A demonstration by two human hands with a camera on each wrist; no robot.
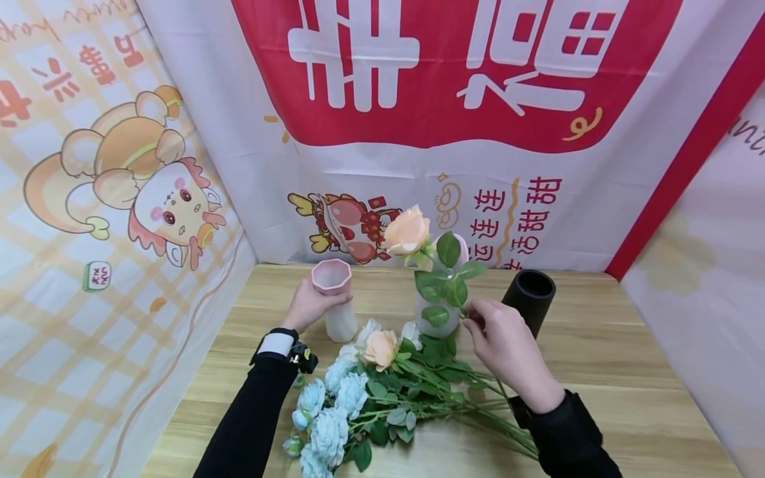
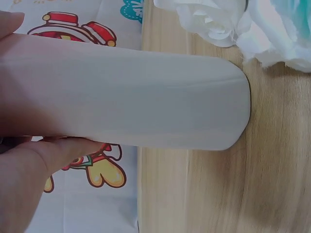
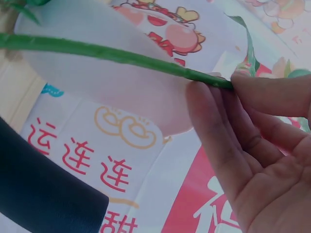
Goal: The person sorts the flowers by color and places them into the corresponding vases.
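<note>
My left hand (image 1: 309,303) grips a pink-and-white vase (image 1: 341,322) near its pink rim, thumb along one side. In the left wrist view the pale vase body (image 2: 160,97) reaches down to the wooden table. My right hand (image 1: 507,342) pinches the green stem (image 3: 112,52) of a peach rose (image 1: 408,231) between thumb and fingertips. The rose is held up over the table, its leaves (image 1: 443,287) overlapping a second pink-and-white vase (image 1: 427,323) in the head view. Just below both hands lies a heap of flowers, with pale blue blooms (image 1: 330,435) and another peach rose (image 1: 380,349).
Right of the second vase stands a black vase (image 1: 534,292), close beside my right hand. Loose stems (image 1: 505,430) spread to the right across the wooden table (image 1: 615,372). A printed cloth (image 1: 382,159) rises behind the table's back edge, with more cloth on both sides.
</note>
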